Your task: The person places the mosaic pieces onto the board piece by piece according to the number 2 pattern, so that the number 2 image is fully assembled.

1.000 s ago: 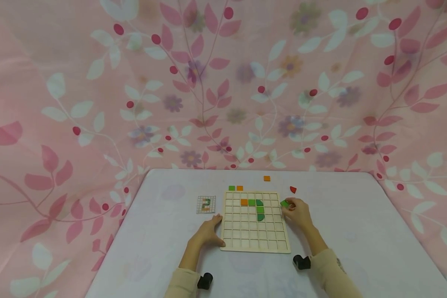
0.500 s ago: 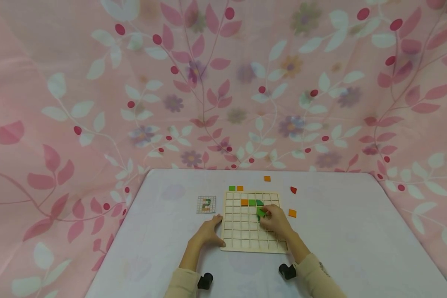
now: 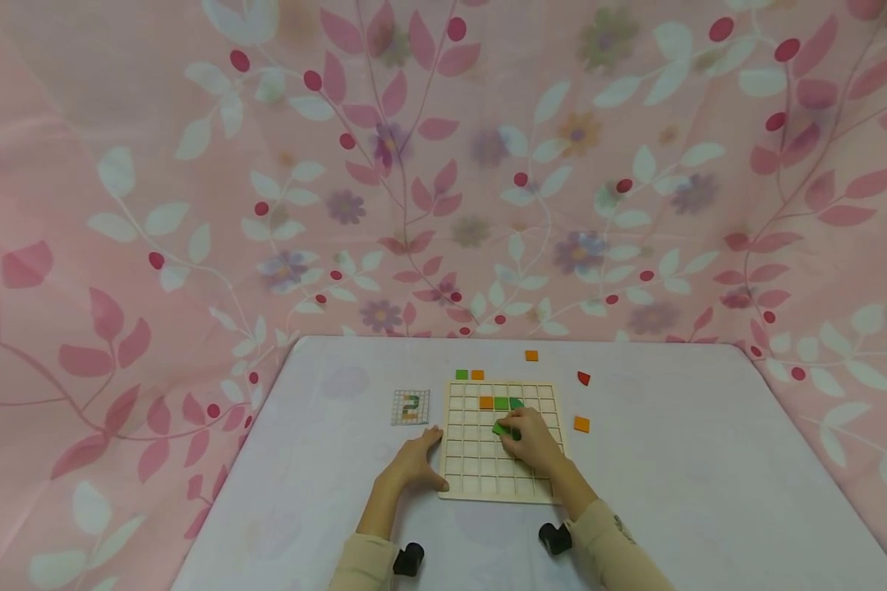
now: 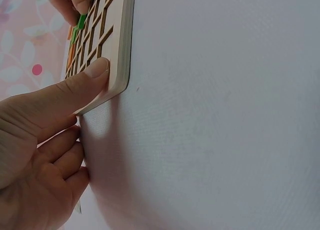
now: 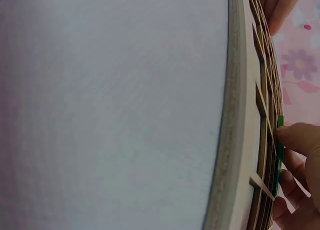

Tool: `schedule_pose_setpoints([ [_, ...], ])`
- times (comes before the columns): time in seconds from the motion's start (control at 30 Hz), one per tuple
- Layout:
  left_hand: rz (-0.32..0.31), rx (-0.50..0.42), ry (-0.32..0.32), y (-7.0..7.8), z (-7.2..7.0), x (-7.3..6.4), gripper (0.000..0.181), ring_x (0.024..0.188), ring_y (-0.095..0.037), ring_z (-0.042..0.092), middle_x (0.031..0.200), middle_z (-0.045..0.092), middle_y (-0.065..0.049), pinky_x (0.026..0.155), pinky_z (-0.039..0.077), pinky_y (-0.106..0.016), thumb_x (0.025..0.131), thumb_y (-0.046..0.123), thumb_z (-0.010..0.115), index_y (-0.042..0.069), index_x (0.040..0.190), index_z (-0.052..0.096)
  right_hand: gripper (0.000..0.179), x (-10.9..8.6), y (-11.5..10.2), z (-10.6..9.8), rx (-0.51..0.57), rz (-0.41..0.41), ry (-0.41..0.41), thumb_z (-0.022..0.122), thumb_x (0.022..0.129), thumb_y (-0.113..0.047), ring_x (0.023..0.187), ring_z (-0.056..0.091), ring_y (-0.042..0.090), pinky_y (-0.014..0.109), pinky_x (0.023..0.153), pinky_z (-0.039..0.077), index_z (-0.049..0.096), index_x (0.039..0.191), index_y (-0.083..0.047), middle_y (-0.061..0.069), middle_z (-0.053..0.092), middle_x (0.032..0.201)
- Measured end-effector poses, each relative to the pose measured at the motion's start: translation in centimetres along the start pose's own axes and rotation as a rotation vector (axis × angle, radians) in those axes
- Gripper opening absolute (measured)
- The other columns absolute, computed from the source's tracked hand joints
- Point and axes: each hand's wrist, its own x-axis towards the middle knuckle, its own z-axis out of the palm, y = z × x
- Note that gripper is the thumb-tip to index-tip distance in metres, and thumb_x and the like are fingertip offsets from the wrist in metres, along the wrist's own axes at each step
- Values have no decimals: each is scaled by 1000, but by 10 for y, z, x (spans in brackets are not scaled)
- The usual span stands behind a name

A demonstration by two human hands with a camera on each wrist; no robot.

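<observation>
In the head view, my right hand (image 3: 534,439) pinches a bright green square tile (image 3: 498,428) between thumb and fingertips, low over the middle of the wooden grid board (image 3: 480,478). In the right wrist view the tile (image 5: 280,121) shows edge-on at the fingertips. My left hand (image 3: 414,460) rests at the board's left edge, its thumb (image 4: 97,68) lying on the near corner and the other fingers beside the rim. An orange tile (image 3: 486,403), a green tile (image 3: 501,403) and a dark green rounded piece (image 3: 516,403) form a row on the board. My right hand partly hides the pieces below.
A pattern card (image 3: 410,407) showing a "2" shape lies left of the board. Behind the board are a green tile (image 3: 461,374) and an orange tile (image 3: 477,375), with another orange tile (image 3: 532,355) farther back. To the right lie a red piece (image 3: 584,378) and an orange tile (image 3: 581,424).
My right hand has carried the green tile leftward from beside the board's right edge to over its middle, uncovering an orange tile on the right. The left hand stays in place.
</observation>
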Motion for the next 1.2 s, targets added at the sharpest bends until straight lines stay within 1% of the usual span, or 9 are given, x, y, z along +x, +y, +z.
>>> schedule_pose_setpoints([
  [0.13, 2, -7, -3, 2, -2, -1, 95, 137, -41, 27, 148, 34, -19, 111, 25, -54, 57, 9, 88, -4, 138, 42, 18, -1, 2, 1, -37, -54, 0, 72, 79, -4, 89, 55, 27, 42, 77, 47, 74, 96, 1, 12, 66, 101],
  [0.3, 6, -3, 0, 2, -2, -2, 94, 136, -42, 28, 148, 34, -20, 110, 25, -55, 57, 9, 88, -5, 138, 42, 14, -2, 2, 1, -20, -83, 14, 71, 80, -3, 93, 56, 30, 47, 82, 46, 74, 94, 0, 12, 69, 104],
  [0.47, 14, 2, 4, 2, -2, -2, 94, 136, -42, 28, 147, 34, -20, 110, 25, -55, 57, 9, 88, -5, 137, 42, 15, -3, 1, -2, -13, -48, -9, 72, 80, -6, 96, 56, 28, 47, 85, 45, 75, 94, -4, 8, 70, 103],
  [0.6, 21, -3, 2, 1, -1, -1, 95, 136, -42, 27, 148, 34, -20, 111, 24, -55, 57, 10, 88, -5, 138, 42, 15, -5, -1, -5, -22, -31, -17, 73, 79, -8, 94, 56, 25, 44, 83, 46, 76, 93, -6, 6, 71, 101],
  [0.7, 22, -8, 1, 1, -2, -1, 95, 136, -43, 27, 148, 34, -19, 110, 25, -55, 57, 9, 88, -5, 138, 41, 12, -4, -3, -3, -46, -71, 32, 74, 76, -9, 88, 57, 24, 41, 77, 47, 77, 88, -5, 6, 72, 96],
  [0.8, 12, -12, 0, 1, -2, -2, 96, 136, -43, 27, 148, 34, -18, 110, 25, -55, 57, 9, 88, -5, 138, 41, 8, -1, -5, 2, -94, -115, 95, 76, 75, -11, 76, 57, 19, 34, 69, 46, 76, 79, -5, 4, 73, 83],
  [0.93, 8, -7, -3, 2, -3, -3, 96, 136, -42, 27, 148, 34, -18, 111, 25, -54, 57, 9, 88, -4, 139, 41, 9, 0, -6, 10, -150, -107, 153, 78, 72, -16, 66, 53, 14, 29, 61, 42, 73, 72, -9, 0, 70, 71],
  [1.03, 12, -10, -3, 1, -2, -3, 95, 137, -42, 27, 148, 34, -18, 111, 25, -54, 57, 9, 88, -5, 138, 41, 10, -1, -7, 13, -144, -82, 175, 78, 71, -14, 69, 55, 16, 32, 64, 44, 74, 77, -6, 2, 71, 74],
  [1.2, 5, -17, -4, 2, -1, -3, 95, 137, -41, 27, 148, 34, -18, 111, 25, -54, 56, 9, 88, -4, 138, 41, 15, -5, -7, 14, -123, -65, 179, 75, 73, -9, 78, 57, 26, 41, 70, 47, 75, 86, -3, 9, 71, 85],
])
